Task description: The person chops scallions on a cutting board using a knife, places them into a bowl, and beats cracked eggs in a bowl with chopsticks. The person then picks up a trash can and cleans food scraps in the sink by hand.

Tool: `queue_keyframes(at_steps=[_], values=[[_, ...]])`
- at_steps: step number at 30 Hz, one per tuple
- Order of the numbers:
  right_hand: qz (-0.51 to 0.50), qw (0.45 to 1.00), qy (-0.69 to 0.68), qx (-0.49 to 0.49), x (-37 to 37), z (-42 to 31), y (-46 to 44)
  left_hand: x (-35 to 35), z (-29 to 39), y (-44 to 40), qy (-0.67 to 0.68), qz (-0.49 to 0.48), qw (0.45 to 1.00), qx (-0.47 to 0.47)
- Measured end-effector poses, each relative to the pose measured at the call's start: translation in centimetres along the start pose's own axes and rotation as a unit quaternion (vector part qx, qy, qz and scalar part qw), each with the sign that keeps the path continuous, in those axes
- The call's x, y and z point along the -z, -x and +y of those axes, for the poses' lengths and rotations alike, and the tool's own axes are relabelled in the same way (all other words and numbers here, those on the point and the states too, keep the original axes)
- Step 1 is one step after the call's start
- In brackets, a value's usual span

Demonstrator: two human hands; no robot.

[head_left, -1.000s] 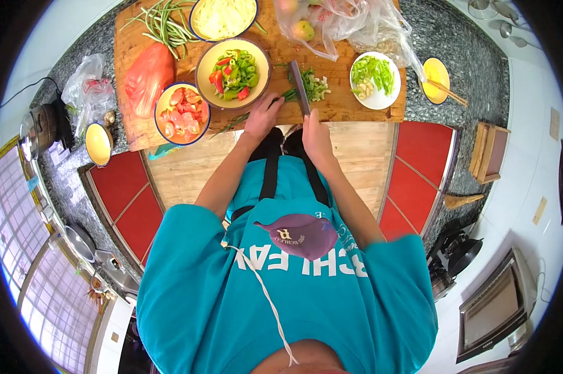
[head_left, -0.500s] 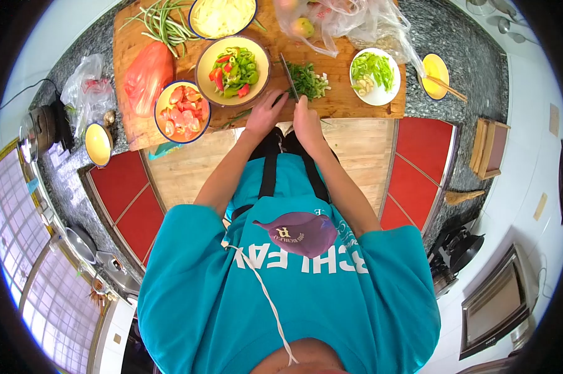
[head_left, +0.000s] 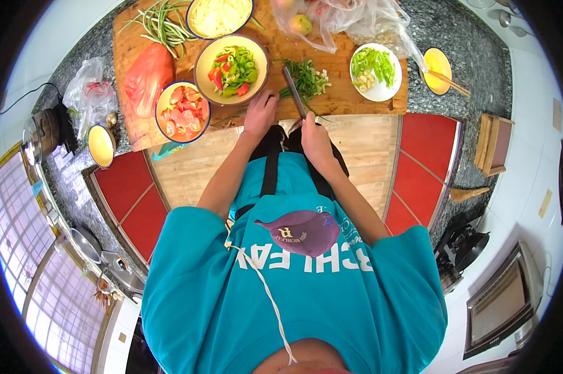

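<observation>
My right hand [head_left: 314,136] is closed around the handle of a knife [head_left: 294,92], its blade pointing away over the wooden board's front edge. Chopped green scallions [head_left: 307,80] lie right beside the blade. My left hand [head_left: 262,112] rests at the board's front edge with bent fingers; dark green stalks lie near its fingertips, and whether it pinches them is unclear. Just beyond it is a bowl of cut green and red peppers [head_left: 233,70]. A bowl of tomato pieces [head_left: 183,112] stands to the left.
The wooden board [head_left: 350,107] also carries a bowl of pale shreds [head_left: 219,15], long beans [head_left: 161,28], a red plastic bag [head_left: 149,78], clear bags [head_left: 369,28] and a white plate [head_left: 376,90] with cut greens and garlic. A yellow bowl with chopsticks [head_left: 437,65] is on the right counter.
The knife has shifted slightly toward me and tilted, my right hand lower with it. My left hand has moved a little left, away from the blade.
</observation>
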State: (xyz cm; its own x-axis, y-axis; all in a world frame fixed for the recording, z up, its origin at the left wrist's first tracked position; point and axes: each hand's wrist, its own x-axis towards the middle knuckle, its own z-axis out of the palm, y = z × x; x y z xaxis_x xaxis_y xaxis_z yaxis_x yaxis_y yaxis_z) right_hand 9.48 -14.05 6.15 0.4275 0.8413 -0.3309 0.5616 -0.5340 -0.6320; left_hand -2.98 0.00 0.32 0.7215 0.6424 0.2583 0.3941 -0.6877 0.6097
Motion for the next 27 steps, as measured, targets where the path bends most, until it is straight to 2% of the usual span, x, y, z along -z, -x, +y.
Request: queue_keyframes(at_steps=[5, 7, 8, 16, 22, 24, 27], values=[[-0.025, 0.999, 0.007, -0.037, -2.1, 1.4, -1.1, -1.0, -0.5, 0.0, -0.005, 0.008, 1.0, -0.027], [0.057, 0.998, -0.026, 0.031, -3.3, 1.1, -3.3, -0.8, -0.6, -0.3, -0.004, 0.013, 0.999, -0.036], [0.056, 0.998, -0.027, 0.031, -3.4, 1.0, -4.2, -0.6, -0.5, -0.5, -0.009, 0.013, 0.999, -0.038], [0.048, 0.999, -0.014, 0.012, 2.0, -0.7, -1.6, -2.0, 1.3, -1.4, 0.004, -0.002, 1.0, -0.014], [-0.01, 1.0, -0.016, 0.024, 0.8, 1.0, -0.5, -1.3, 2.4, -1.0, -0.009, 0.036, 0.999, 0.017], [-0.026, 0.999, 0.033, 0.013, -0.1, 1.7, -0.3, -1.5, 2.2, -0.8, -0.007, 0.043, 0.999, 0.02], [-0.045, 0.998, 0.034, -0.006, -1.1, 1.7, -0.5, -1.7, 1.9, -0.4, 0.013, 0.035, 0.999, 0.019]])
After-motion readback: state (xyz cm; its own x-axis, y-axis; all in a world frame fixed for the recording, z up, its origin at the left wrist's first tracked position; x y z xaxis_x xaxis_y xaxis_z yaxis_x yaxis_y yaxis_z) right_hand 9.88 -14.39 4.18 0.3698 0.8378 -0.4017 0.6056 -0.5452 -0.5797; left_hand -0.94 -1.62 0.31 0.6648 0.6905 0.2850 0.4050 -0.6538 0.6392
